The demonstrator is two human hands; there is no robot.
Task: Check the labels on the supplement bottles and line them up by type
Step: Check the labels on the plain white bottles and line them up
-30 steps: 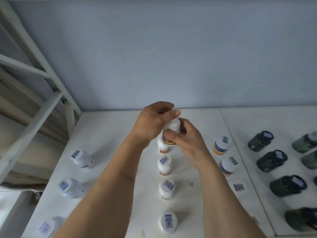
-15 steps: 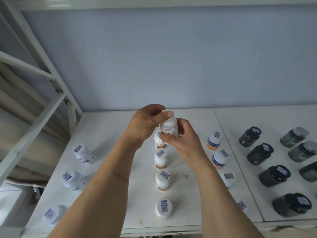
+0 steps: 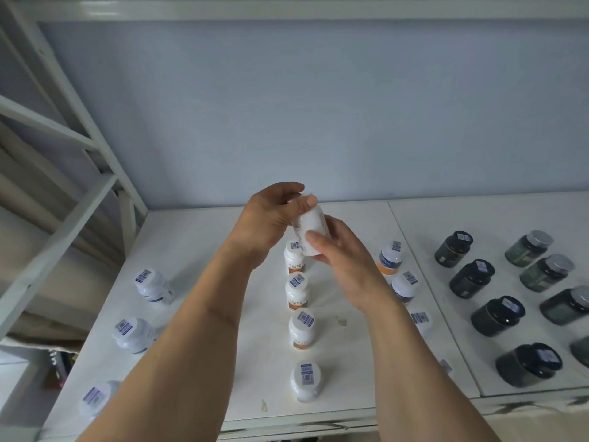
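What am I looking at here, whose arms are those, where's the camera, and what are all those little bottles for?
There is no machine here. The one picture comes from a camera worn on a person's head, looking forward and down, so the two bare arms are that person's own. The left hand and right hand together hold one white bottle up, tilted, above a white table. On the table, white bottles with orange bands stand in a row down the middle, all-white bottles to the left, and blue-banded ones to the right. On the adjoining panel stand dark jars and, further right, greenish jars with grey lids. Most caps carry small barcode stickers.
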